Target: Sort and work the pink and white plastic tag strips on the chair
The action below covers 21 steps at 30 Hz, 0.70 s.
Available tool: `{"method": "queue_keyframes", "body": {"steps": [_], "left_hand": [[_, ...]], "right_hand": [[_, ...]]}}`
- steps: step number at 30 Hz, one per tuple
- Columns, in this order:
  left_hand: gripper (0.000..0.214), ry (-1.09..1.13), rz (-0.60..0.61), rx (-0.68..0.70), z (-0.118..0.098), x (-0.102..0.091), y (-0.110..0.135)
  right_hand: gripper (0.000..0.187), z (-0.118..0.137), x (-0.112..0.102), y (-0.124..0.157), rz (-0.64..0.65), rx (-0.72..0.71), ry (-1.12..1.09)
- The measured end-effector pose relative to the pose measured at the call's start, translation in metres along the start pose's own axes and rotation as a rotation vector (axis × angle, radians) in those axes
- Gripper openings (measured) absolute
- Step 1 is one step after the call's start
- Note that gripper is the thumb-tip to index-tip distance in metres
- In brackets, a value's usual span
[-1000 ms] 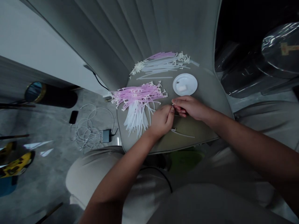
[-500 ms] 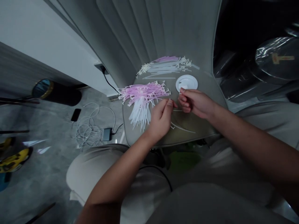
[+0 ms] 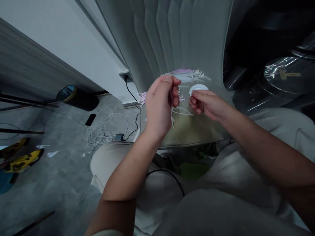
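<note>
My left hand (image 3: 159,105) is raised over the grey chair seat (image 3: 192,131), fingers curled around a thin white plastic strip (image 3: 172,116) that hangs down from it. My right hand (image 3: 205,105) is closed in a pinch close beside it, gripping the other part of that thin strip (image 3: 183,111). Behind the hands lie a far pile of white and pink strips (image 3: 187,74) and a small round white lid (image 3: 199,88). The near pink pile (image 3: 142,97) is mostly hidden by my left hand.
A grey ribbed chair back (image 3: 177,39) rises behind the seat. On the floor at left lie a tangle of white cables with a charger (image 3: 103,132), a phone (image 3: 90,119) and a dark cylinder (image 3: 76,98). Plastic-wrapped dark objects (image 3: 275,78) stand at right. My knees fill the bottom.
Both hands have lifted off the seat and come up toward the camera with the strip between them. The view has tilted up and shifted, hiding most of the near pile.
</note>
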<state>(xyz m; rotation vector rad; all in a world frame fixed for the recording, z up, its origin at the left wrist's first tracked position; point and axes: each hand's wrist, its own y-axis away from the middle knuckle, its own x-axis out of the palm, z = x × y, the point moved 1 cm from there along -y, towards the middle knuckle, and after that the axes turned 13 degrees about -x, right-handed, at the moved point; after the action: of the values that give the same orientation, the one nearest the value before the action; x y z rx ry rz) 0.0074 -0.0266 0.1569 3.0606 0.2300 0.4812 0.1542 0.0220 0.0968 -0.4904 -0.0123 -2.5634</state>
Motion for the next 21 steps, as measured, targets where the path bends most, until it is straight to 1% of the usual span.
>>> {"method": "queue_keyframes", "body": {"steps": [3,5,8,10,11,13,17,21], "left_hand": [[0.035,0.085,0.021,-0.017,-0.011,0.001,0.000],[0.040,0.057,-0.004,-0.023,-0.017,0.000,0.000],[0.045,0.009,-0.026,-0.025,-0.023,-0.001,-0.001],[0.042,0.052,-0.005,-0.041,-0.025,-0.001,-0.003],[0.040,0.072,-0.004,-0.053,-0.025,-0.001,-0.004],[0.037,0.080,-0.023,-0.074,-0.024,-0.001,-0.006],[0.033,0.001,-0.050,-0.087,-0.016,-0.003,-0.012],[0.033,-0.082,-0.008,-0.070,-0.007,-0.006,-0.013]], "right_hand": [[0.035,0.004,0.007,0.002,0.026,-0.081,0.043],[0.034,0.005,0.012,0.005,0.044,-0.112,0.098],[0.035,0.007,0.018,0.011,0.127,-0.101,0.155],[0.036,0.008,0.020,0.014,0.199,-0.071,0.157],[0.036,0.009,0.021,0.015,0.213,-0.060,0.150],[0.036,0.012,0.020,0.017,0.197,-0.053,0.126],[0.036,0.022,0.016,0.018,0.100,-0.069,0.050],[0.036,0.037,0.009,0.020,0.037,-0.135,0.029]]}}
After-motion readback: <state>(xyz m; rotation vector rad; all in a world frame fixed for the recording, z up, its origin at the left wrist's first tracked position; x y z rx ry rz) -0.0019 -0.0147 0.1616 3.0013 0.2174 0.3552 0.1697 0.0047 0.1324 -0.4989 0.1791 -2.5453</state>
